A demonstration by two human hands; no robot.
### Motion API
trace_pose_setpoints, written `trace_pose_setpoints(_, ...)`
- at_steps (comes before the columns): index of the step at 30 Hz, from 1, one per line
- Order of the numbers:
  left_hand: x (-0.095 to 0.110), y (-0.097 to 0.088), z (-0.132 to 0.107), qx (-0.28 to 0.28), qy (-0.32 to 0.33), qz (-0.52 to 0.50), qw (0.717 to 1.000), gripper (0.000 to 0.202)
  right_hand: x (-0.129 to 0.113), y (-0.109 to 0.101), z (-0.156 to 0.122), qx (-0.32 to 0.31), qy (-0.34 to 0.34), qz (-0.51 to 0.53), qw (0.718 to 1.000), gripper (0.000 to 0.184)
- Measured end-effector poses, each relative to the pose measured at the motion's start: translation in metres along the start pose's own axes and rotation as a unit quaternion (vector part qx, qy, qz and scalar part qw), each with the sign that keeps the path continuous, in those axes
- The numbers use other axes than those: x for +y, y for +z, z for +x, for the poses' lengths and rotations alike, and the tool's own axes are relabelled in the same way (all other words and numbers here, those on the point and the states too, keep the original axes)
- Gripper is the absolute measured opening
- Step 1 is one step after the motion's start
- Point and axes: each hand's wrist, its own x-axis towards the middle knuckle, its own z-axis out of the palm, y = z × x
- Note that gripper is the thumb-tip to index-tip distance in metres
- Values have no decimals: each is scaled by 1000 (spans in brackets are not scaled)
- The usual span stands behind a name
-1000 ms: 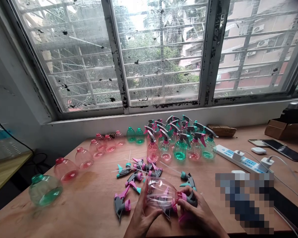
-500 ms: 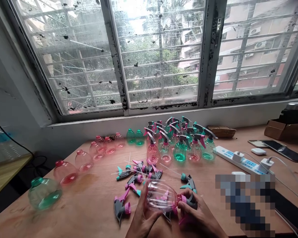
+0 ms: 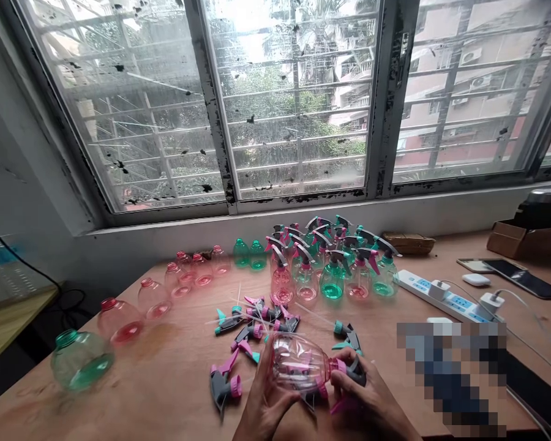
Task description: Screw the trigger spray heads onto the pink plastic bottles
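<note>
Where both hands meet at the near edge of the bench (image 3: 165, 380), the left hand (image 3: 261, 410) has its fingers (image 3: 265, 367) curled round the body of a clear pink spray bottle (image 3: 298, 366), which is held on its side. The right hand (image 3: 371, 407) has its fingers (image 3: 345, 384) closed on the grey-and-pink trigger head (image 3: 352, 370) at the bottle's neck; whether it is fully seated cannot be told. Loose trigger heads (image 3: 257, 318) lie just beyond the fingers, and assembled spray bottles (image 3: 335, 269) stand farther beyond. An uncapped green bottle (image 3: 78, 364) stands well left of the left fingers.
</note>
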Motion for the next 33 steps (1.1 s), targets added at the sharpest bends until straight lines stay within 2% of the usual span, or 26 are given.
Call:
trace_pose_setpoints(2,-3,-3,0,7,2,19,1000,95,1,0,1,-3,-1,7,1000,41)
trace_pose_setpoints(6,-14,-8,3,18,14,33,999,113,3,1,3,-40,-4,-4,999,40)
trace_pose_setpoints(13,-29,-6,5,28,37,36,998,100,8,0,5,-38,-5,-9,999,41)
trace_pose_setpoints(15,-29,-8,4,30,39,44,998,102,9,-1,5,-44,-3,-7,999,41)
trace_pose_setpoints(18,-28,-12,4,3,29,50,998,112,9,-1,4,-52,1,-7,999,41)
trace_pose_setpoints(21,-27,-13,5,-13,11,23,1000,109,6,-1,3,-47,-6,-28,999,41)
trace_pose_setpoints(27,-36,-8,7,31,41,35,998,95,4,-3,3,-45,-1,-22,999,40)
trace_pose_setpoints(33,-36,-13,5,11,23,9,1000,115,6,-4,4,-29,-20,-79,996,41)
